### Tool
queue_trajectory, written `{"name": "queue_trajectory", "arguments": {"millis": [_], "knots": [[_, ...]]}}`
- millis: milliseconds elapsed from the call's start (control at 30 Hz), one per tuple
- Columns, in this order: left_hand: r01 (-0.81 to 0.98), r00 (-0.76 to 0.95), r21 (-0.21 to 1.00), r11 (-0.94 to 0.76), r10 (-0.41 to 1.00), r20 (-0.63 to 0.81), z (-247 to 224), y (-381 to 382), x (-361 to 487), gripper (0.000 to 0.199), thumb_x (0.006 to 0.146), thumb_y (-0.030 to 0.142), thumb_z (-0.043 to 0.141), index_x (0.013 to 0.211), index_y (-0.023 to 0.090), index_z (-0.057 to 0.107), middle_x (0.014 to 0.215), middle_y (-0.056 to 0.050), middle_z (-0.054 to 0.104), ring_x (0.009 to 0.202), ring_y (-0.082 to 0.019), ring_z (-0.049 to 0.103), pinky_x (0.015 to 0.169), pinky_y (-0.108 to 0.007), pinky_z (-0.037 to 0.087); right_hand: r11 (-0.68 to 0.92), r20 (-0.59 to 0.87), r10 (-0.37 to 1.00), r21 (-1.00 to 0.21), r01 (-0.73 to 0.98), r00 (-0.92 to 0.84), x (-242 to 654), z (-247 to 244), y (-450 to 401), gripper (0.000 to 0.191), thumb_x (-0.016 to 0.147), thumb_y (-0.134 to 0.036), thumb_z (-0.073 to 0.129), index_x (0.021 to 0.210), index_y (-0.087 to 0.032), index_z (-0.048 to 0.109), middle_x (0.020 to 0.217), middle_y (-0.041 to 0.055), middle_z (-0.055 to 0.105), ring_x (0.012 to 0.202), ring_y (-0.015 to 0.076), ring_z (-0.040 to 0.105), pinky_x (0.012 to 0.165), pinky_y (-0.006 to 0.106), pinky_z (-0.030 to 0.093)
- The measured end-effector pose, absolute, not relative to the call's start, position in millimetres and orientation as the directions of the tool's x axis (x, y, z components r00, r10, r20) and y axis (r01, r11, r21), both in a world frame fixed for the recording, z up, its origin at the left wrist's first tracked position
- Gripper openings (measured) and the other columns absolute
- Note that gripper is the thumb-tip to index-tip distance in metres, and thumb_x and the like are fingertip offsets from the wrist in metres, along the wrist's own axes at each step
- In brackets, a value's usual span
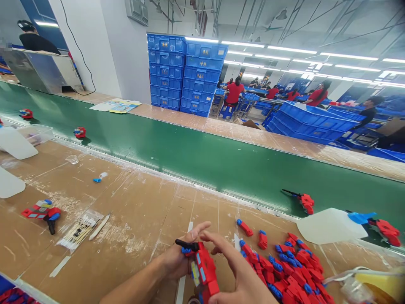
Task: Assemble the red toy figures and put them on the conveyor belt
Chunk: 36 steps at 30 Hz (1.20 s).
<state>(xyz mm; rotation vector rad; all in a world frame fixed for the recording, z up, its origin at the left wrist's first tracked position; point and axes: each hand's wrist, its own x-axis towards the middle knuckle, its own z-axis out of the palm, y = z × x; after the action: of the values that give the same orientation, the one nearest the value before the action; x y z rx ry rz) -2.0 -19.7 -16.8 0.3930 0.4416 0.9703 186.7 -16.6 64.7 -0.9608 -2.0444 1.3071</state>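
A red toy robot figure [205, 270] with blue and yellow parts is tilted between my two hands, low in the middle of the view. A thin black gun-like piece [186, 244] sticks out from its upper left side. My left hand [177, 257] is around the figure's left side, its palm and lower fingers partly hidden behind it. On the other side my right hand [240, 270] has its thumb against the lower end and its index finger arched over the top. Right beside that hand lies a heap of red toy arms with blue fists [294, 270].
Behind the worktable [152, 202] runs a green conveyor belt [190, 145] carrying several red toy pieces. A white bottle with blue cap [332, 226] lies at right. At left are another toy figure [44, 212], cotton swabs [80, 230] and a pointed tool [100, 226]. Blue crates [199, 76] stand beyond.
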Motion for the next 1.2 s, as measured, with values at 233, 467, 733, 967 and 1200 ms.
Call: {"name": "queue_trajectory", "arguments": {"millis": [233, 467, 733, 967, 1200], "knots": [[-0.694, 0.411, 0.545, 0.469, 0.881, -0.234, -20, -12, -5, 0.092, 0.083, 0.074, 0.056, 0.154, 0.024, 0.027, 0.085, -0.005, 0.069, 0.074, -0.021, 0.067, 0.066, -0.029, 0.047, 0.417, 0.159, 0.64, -0.894, 0.166, -0.752, 169, 79, -1, 0.086, 0.072, -0.034, 0.088, 0.148, -0.031, 0.047, 0.141, 0.0097, 0.052, 0.129, 0.0305, 0.052, 0.108, 0.038, 0.044], [-0.663, 0.239, 0.666, 0.342, 0.94, -0.245, -21, 3, -15, 0.075, 0.093, 0.067, 0.041, 0.146, 0.015, 0.031, 0.074, -0.004, 0.065, 0.064, -0.017, 0.059, 0.058, -0.026, 0.042, 0.53, 0.158, 0.821, -0.568, 0.629, -0.549, 224, 95, 126, 0.076, 0.073, -0.014, 0.08, 0.142, -0.026, 0.051, 0.122, 0.0051, 0.055, 0.11, 0.0225, 0.057, 0.106, 0.036, 0.042], [-0.663, 0.211, 0.674, 0.326, 0.945, -0.25, -32, 7, -16, 0.075, 0.088, 0.072, 0.048, 0.139, 0.016, 0.038, 0.069, -0.002, 0.063, 0.059, -0.017, 0.057, 0.06, -0.029, 0.041, 0.417, -0.144, 0.878, -0.24, 0.877, -0.457, 297, 51, 262, 0.065, 0.071, -0.01, 0.08, 0.132, -0.017, 0.057, 0.102, 0.0032, 0.057, 0.084, 0.0205, 0.057, 0.079, 0.038, 0.05], [-0.669, 0.189, 0.671, 0.321, 0.946, -0.264, -34, 10, -15, 0.072, 0.084, 0.071, 0.057, 0.131, 0.017, 0.048, 0.064, -0.002, 0.064, 0.054, -0.016, 0.055, 0.059, -0.029, 0.042, 0.412, -0.267, 0.859, -0.146, 0.899, -0.437, 326, 35, 294, 0.066, 0.081, -0.02, 0.079, 0.14, -0.021, 0.048, 0.113, 0.0055, 0.057, 0.09, 0.0219, 0.059, 0.082, 0.039, 0.051], [-0.64, 0.178, 0.705, 0.305, 0.952, -0.25, -36, 10, -15, 0.066, 0.083, 0.068, 0.061, 0.124, 0.017, 0.055, 0.06, -0.001, 0.063, 0.054, -0.015, 0.054, 0.058, -0.029, 0.042, 0.348, -0.21, 0.906, -0.126, 0.929, -0.367, 330, 46, 280, 0.082, 0.081, -0.022, 0.079, 0.15, -0.02, 0.036, 0.125, 0.0108, 0.058, 0.101, 0.0271, 0.062, 0.091, 0.046, 0.051]]}}
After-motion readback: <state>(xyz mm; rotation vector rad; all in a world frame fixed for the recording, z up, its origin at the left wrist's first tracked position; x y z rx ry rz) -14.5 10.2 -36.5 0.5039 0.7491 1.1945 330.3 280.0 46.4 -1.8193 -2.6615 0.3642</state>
